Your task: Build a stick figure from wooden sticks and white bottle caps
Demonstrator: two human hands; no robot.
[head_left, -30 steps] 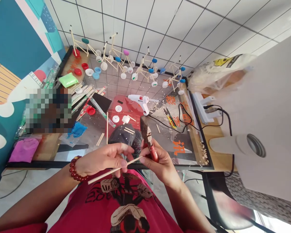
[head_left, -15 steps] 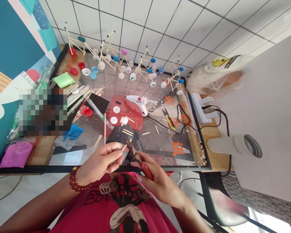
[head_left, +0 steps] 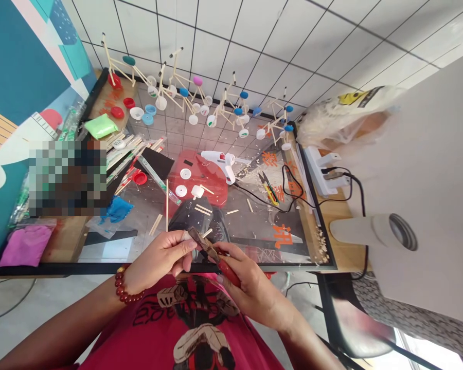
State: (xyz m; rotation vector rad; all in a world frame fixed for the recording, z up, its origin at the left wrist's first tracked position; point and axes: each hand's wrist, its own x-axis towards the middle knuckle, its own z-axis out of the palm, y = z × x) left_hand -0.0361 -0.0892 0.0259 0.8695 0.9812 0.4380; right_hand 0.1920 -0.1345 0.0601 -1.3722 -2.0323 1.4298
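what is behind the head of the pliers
A pale stick pokes out past the pliers, above the tabletop. The pliers and left hand hide the rest, so whether the jaws grip it cannot be told.

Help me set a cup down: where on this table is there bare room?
Crumbs aside, two patches look free: between the blue caps and the white glue gun, and between the pliers and the front orange lettering. It is crowded along the back, with stick models, and at left, with piled sticks and a green packet.
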